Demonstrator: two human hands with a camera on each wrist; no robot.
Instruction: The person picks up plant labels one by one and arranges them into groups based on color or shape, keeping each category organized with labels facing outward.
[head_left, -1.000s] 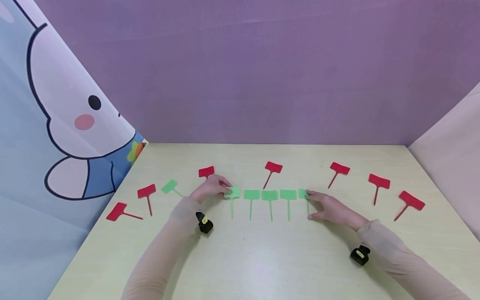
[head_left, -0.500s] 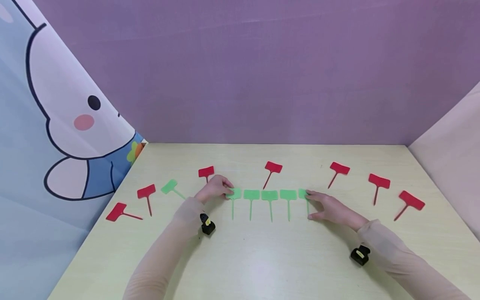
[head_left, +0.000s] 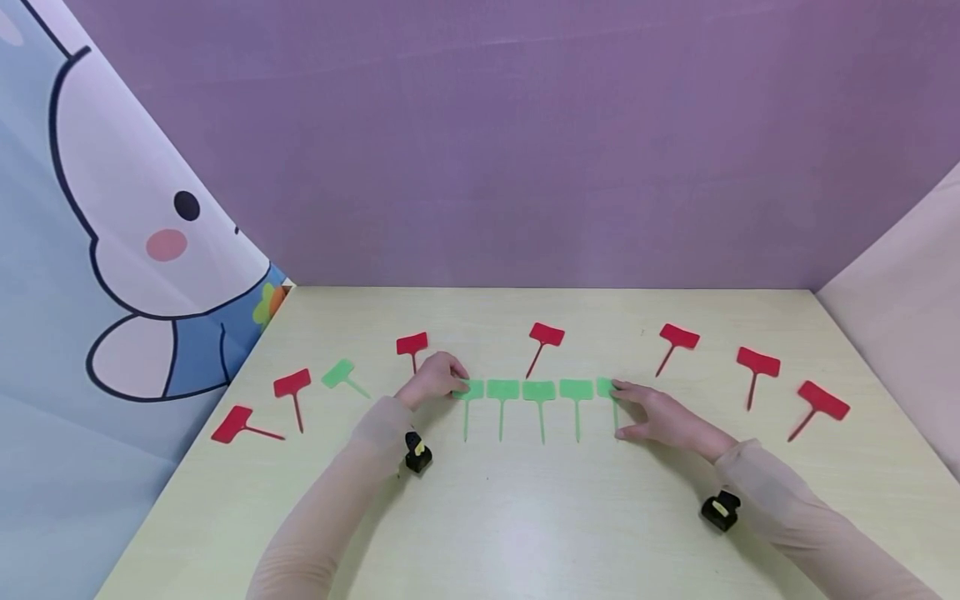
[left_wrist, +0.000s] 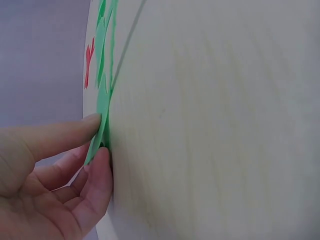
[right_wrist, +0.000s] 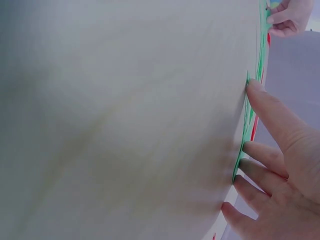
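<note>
Several green T-shaped tags lie side by side in a row on the pale table (head_left: 525, 517), stems toward me. My left hand (head_left: 457, 385) pinches the head of the leftmost green tag (head_left: 469, 390). In the left wrist view, thumb and finger (left_wrist: 102, 137) clamp that tag's edge (left_wrist: 98, 145), which is lifted slightly off the table. My right hand (head_left: 626, 408) lies flat with straight fingers. Its fingertips touch the rightmost green tag (head_left: 604, 387), whose edge (right_wrist: 246, 125) shows in the right wrist view.
Several red tags lie scattered in an arc behind the row, such as those at the far left (head_left: 233, 422), centre (head_left: 547, 335) and far right (head_left: 823, 401). One loose green tag (head_left: 339, 372) lies at the left. Walls close the back and both sides.
My left hand has nudged the leftmost green tag a little to the right, toward its neighbour. The right hand has stayed where it was.
</note>
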